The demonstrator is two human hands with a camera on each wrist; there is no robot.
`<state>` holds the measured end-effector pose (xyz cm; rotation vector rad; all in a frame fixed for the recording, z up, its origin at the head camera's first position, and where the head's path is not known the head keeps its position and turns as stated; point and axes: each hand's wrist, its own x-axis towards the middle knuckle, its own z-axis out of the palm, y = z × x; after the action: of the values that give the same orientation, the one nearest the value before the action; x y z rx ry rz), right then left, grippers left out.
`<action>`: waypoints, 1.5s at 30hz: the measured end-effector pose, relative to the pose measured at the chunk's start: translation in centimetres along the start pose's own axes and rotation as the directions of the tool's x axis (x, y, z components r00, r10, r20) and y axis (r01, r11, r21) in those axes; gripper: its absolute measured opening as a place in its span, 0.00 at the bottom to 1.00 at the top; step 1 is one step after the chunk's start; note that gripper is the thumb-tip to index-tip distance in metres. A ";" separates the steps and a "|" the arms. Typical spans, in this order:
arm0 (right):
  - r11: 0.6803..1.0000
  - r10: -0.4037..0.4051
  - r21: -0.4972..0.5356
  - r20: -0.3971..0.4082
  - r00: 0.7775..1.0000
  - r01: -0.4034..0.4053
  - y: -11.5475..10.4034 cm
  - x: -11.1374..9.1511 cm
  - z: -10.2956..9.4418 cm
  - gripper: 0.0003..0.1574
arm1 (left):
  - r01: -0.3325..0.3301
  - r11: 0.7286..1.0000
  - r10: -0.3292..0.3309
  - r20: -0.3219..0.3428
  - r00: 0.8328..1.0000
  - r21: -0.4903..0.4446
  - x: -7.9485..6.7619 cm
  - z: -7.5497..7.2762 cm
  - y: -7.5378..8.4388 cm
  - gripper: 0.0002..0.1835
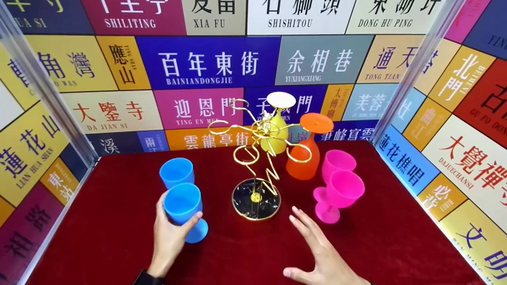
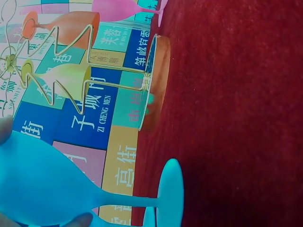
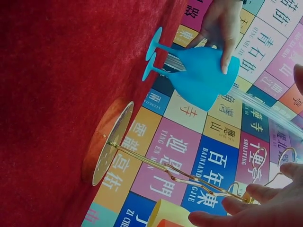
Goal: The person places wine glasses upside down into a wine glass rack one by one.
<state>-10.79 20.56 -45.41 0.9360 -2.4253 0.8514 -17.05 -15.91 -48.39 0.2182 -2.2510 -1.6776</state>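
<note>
My left hand (image 1: 171,233) grips the bowl of the nearer blue goblet (image 1: 182,204), fingers round one side and thumb on the other. It is upright; I cannot tell whether its foot (image 2: 170,194) touches the cloth. A second blue goblet (image 1: 176,170) stands right behind it. My right hand (image 1: 323,253) is spread with nothing in it, in front of two upright pink goblets (image 1: 344,190). Between the hands stands a gold wire rack (image 1: 271,166) on a round black base (image 1: 255,206). A yellow goblet (image 1: 277,138) and an orange goblet (image 1: 303,158) are upside down at the rack.
A dark red cloth (image 1: 111,221) covers the table. Wall panels with coloured name signs (image 1: 208,61) enclose it at the back and both sides. Clear strips (image 1: 416,75) run down the corners. The rack's wire loops (image 1: 220,127) stick out sideways.
</note>
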 end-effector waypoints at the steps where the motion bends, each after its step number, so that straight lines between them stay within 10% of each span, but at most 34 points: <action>1: 1.000 0.001 0.000 -0.001 1.000 -0.001 0.0 0.0 0.0 0.63 | -0.008 1.000 0.008 -0.003 1.000 0.002 -0.1 0.0 0.0 0.56; 25: 0.999 -0.008 0.037 -0.025 1.000 0.009 -0.4 0.8 0.0 0.65 | -0.153 0.984 0.164 0.132 0.978 -0.091 -6.0 2.1 7.7 0.50; 45: 0.994 -0.111 0.023 0.039 0.993 0.110 -0.7 1.1 2.4 0.51 | -0.126 0.929 0.253 0.348 0.903 -0.348 -9.1 4.9 10.3 0.50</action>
<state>-11.37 18.06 -46.30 1.0936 -2.3774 0.8266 -9.50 -5.53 -41.35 -0.4394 -2.1172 -2.0799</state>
